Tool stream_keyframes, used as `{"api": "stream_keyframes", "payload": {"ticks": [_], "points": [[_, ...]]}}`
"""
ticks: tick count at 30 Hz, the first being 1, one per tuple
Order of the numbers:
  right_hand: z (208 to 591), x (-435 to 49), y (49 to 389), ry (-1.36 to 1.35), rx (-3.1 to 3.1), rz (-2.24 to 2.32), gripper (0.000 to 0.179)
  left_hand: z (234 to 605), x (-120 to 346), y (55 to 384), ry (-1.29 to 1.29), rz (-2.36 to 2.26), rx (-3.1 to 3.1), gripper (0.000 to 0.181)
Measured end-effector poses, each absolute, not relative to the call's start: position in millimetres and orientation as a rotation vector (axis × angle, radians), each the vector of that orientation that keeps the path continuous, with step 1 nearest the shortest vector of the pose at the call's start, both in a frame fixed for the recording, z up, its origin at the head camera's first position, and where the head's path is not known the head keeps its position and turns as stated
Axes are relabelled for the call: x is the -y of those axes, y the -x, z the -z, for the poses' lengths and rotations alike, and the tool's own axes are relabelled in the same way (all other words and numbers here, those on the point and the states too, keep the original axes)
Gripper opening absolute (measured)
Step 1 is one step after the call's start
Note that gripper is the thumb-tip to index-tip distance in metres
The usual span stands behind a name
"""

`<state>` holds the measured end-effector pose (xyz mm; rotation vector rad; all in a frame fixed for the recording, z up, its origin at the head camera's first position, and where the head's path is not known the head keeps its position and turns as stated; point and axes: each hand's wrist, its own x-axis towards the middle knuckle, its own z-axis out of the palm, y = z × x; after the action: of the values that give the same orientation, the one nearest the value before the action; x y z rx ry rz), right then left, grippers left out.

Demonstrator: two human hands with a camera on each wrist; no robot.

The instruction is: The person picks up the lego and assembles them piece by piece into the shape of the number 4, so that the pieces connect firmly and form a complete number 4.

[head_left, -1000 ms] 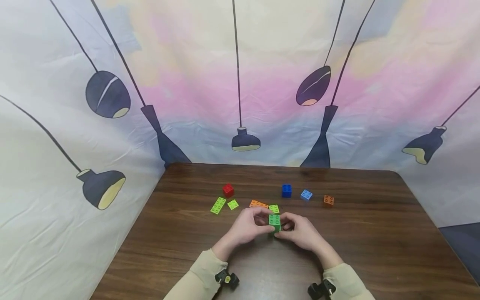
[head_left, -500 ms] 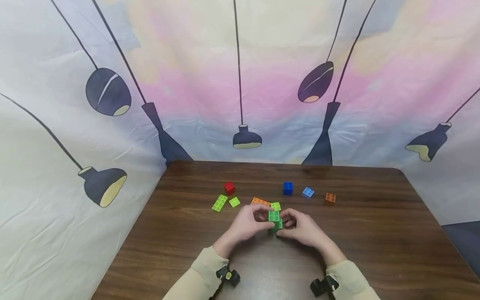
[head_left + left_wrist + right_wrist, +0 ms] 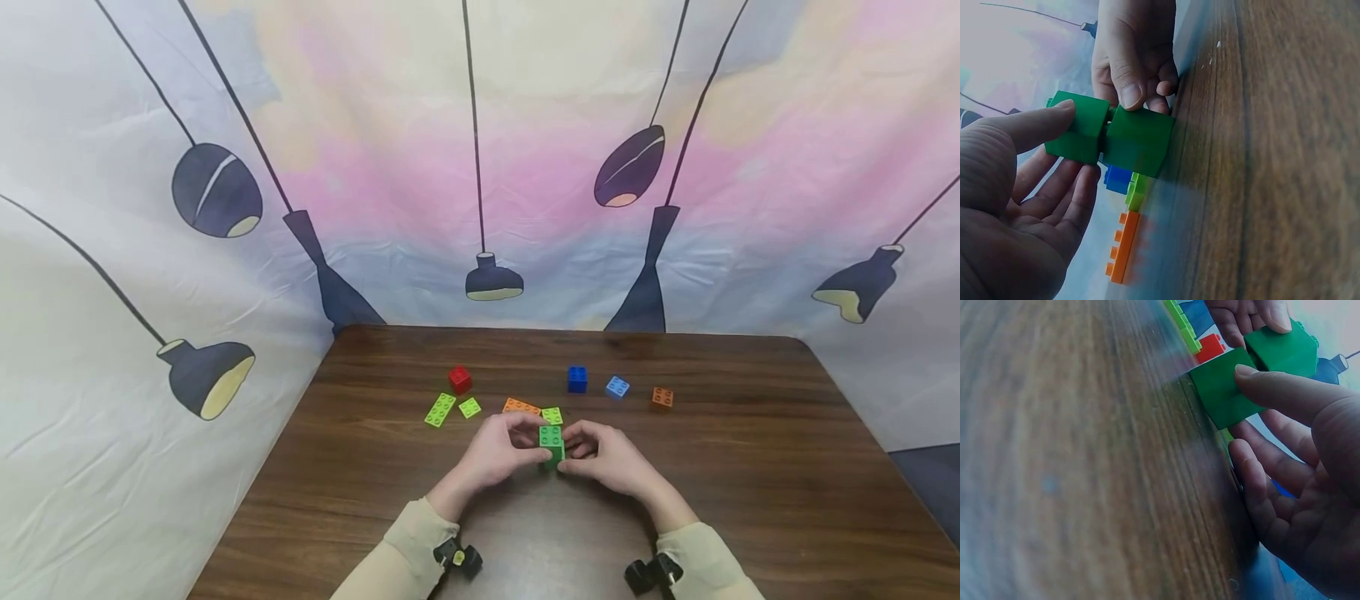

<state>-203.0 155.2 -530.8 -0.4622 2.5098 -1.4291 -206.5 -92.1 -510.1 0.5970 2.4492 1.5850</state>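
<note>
My left hand (image 3: 487,452) pinches the upper of two green building bricks (image 3: 1084,132) between thumb and fingers. Below it, the second green brick (image 3: 1217,394) is held by my right hand (image 3: 609,462), its thumb on the near face. In the left wrist view a narrow gap with studs shows between the two bricks, and the upper one sits slightly offset. Both bricks are close over the wooden table (image 3: 360,500). Just behind them lie a lime brick (image 3: 552,415) and a long orange brick (image 3: 521,406), partly covered by my left hand.
Farther back on the table are a red brick (image 3: 460,380), a long lime brick (image 3: 440,410) and a small lime one (image 3: 469,407). To the right stand a dark blue brick (image 3: 577,380), a light blue brick (image 3: 617,387) and a brown-orange brick (image 3: 662,397). A printed cloth (image 3: 405,167) hangs behind.
Half a second ago the upper green brick stood farther back and left, baring studs of the lower one. It now covers most of the lower brick's top again. The other bricks stay put.
</note>
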Motion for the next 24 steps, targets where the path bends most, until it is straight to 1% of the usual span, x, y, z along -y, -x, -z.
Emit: {"api": "stream_keyframes", "payload": {"ticks": [7,24], "points": [[530.9,-154.2,203.3,0.441,-2.528,1.424,0.039,510.0,91.4,206.4,-0.608,-1.591,-2.463,0.036],[530.0,-150.9,199.9,0.401,-2.537,1.421,0.034,510.2,88.3,202.2,-0.733,-1.536,-2.516,0.038]]}}
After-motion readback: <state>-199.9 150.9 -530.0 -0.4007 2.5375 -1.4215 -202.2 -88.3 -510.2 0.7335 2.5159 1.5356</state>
